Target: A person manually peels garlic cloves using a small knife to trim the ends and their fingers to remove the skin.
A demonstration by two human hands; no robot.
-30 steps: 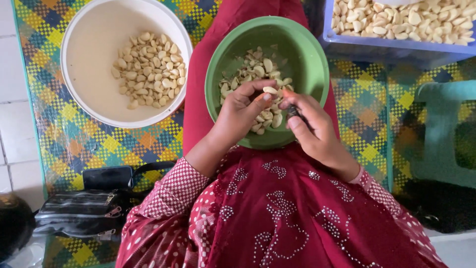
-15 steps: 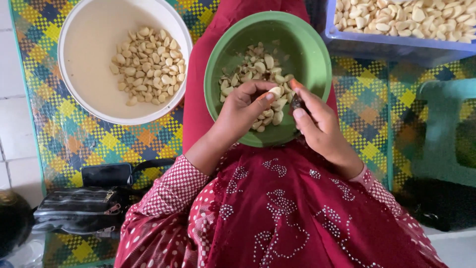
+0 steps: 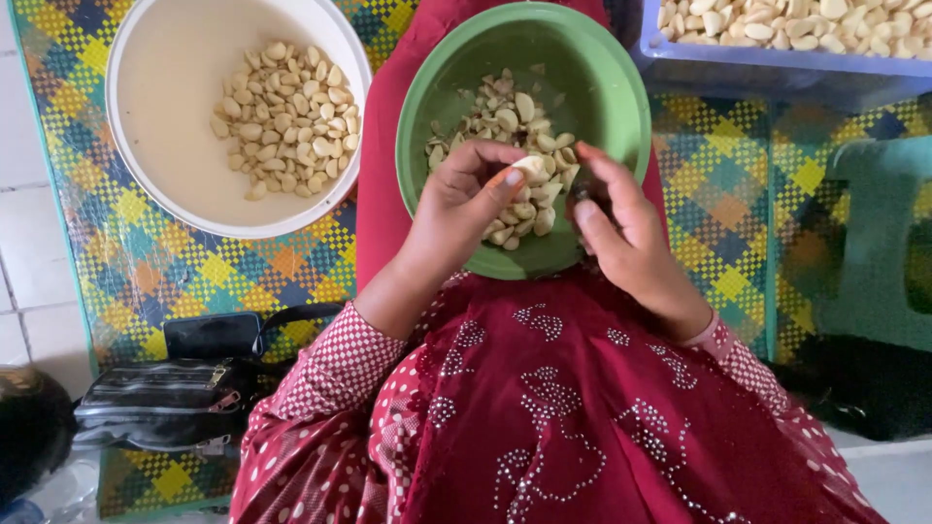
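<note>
A green bowl (image 3: 602,78) with several garlic cloves rests on my lap, on red cloth. Over its near side my left hand (image 3: 464,209) pinches one pale garlic clove (image 3: 532,168) between thumb and fingers. My right hand (image 3: 621,238) is curled close beside it, fingers closed around a small dark object that looks like a knife; most of it is hidden. A white bowl (image 3: 165,97) at the left holds a heap of peeled garlic cloves (image 3: 286,116).
A blue tray (image 3: 777,63) full of garlic cloves stands at the top right. A black bag (image 3: 165,388) lies at the lower left on the colourful woven mat (image 3: 146,272). A green plastic stool (image 3: 879,243) is at the right.
The view has drifted slightly, so the bowls sit a little higher in the picture. Both hands stay over the green bowl; the left fingers turned the clove a little.
</note>
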